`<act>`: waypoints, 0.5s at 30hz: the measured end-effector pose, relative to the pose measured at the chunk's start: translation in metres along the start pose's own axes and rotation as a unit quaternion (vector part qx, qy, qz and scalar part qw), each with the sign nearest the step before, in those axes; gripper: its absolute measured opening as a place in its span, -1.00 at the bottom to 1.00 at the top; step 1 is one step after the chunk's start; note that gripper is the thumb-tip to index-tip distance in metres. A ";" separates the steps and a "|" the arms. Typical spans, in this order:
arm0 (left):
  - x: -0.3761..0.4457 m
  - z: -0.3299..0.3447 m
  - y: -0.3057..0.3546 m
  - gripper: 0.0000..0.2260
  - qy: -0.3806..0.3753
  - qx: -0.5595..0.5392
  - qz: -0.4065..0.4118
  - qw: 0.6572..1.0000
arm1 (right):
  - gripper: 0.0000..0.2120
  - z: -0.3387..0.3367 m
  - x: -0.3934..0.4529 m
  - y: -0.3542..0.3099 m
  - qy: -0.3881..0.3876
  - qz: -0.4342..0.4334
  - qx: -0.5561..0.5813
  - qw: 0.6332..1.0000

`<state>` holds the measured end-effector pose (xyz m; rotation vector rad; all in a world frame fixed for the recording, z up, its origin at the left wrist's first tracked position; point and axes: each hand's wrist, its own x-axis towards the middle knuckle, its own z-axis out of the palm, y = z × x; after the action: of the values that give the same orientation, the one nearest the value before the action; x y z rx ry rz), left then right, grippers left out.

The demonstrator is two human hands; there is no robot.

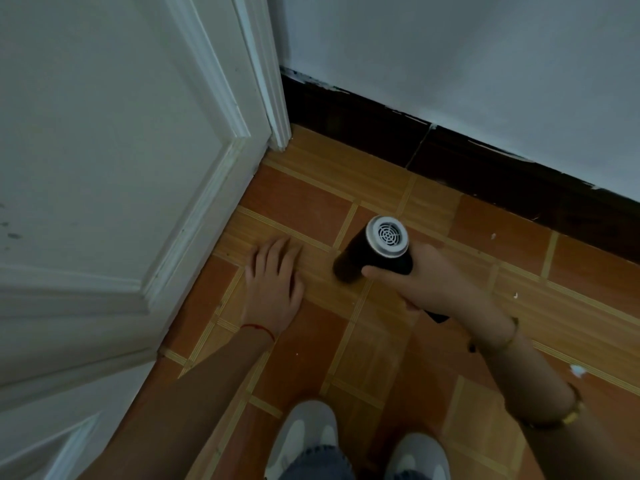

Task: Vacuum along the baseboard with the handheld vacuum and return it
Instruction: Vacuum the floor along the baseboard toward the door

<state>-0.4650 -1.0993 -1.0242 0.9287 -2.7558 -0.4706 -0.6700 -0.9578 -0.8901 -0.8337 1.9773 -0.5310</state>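
Observation:
A black handheld vacuum (pixel 372 252) with a round grey vent grille at its rear is held over the orange tiled floor, its dark body pointing down and to the left. My right hand (pixel 429 282) is wrapped around its handle. My left hand (pixel 275 278) lies flat on the tiles with fingers spread, to the left of the vacuum and apart from it. The dark baseboard (pixel 433 147) runs along the foot of the white wall, beyond the vacuum's nozzle end.
A white panelled door (pixel 114 188) stands on the left, its frame meeting the baseboard at the corner. Small white specks (pixel 576 370) lie on the tiles at the right. My two shoes (pixel 360 441) show at the bottom edge.

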 end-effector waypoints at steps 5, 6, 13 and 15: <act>0.000 0.000 0.001 -0.61 0.005 -0.001 0.003 1.000 | -0.57 0.002 0.008 0.002 0.064 0.013 0.013 0.998; 0.000 0.000 0.001 -0.61 0.004 0.000 0.003 1.000 | -0.52 0.004 0.014 0.003 0.121 0.008 0.006 0.993; 0.000 -0.002 0.003 -0.61 -0.004 -0.002 0.007 1.000 | -0.52 0.009 0.070 -0.022 0.150 -0.067 0.088 0.983; 0.000 -0.002 0.003 -0.60 -0.003 -0.004 0.006 1.000 | -0.54 0.012 0.084 -0.030 0.151 -0.088 0.087 0.981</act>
<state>-0.4662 -1.0981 -1.0210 0.9093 -2.7616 -0.4822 -0.6798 -1.0404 -0.9250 -0.8611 2.1020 -0.9692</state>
